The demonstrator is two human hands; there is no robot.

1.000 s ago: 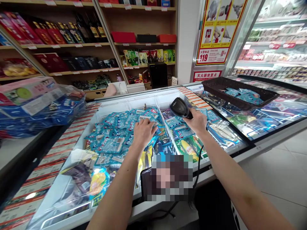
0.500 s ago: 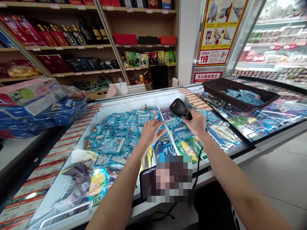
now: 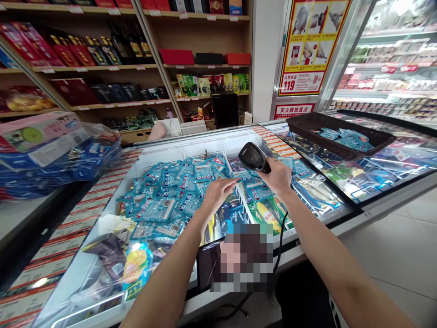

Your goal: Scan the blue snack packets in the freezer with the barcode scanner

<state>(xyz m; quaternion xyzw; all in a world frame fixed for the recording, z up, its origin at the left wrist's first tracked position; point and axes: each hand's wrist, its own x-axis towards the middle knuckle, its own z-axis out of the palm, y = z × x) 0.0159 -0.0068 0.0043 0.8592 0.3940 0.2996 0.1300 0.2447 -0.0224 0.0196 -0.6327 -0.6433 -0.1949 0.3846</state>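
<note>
My right hand (image 3: 278, 176) is wrapped round the handle of a black barcode scanner (image 3: 253, 157), whose head points up and left. A black cable (image 3: 282, 239) runs down below that hand. My left hand (image 3: 219, 193) is over the chest freezer near the white wire divider (image 3: 239, 193), its fingers drawn together and pointing right. Whether anything is between those fingertips is hidden. Beside it on the left lies a heap of blue snack packets (image 3: 177, 182), some with barcodes showing. More blue packets (image 3: 257, 189) lie right of the divider, under the scanner.
A brown basket (image 3: 300, 132) holding several blue packets rests on the freezer's right. Plastic-wrapped packages (image 3: 58, 150) sit at the left. A dark-screened device (image 3: 208, 264), partly blurred out, is at the front edge. Stocked shelves (image 3: 205, 66) and a fire-safety poster (image 3: 312, 45) stand behind.
My left hand's spread fingers have come together, and its tips now point right. My right hand still holds the scanner, almost unmoved. The view has shifted slightly.
</note>
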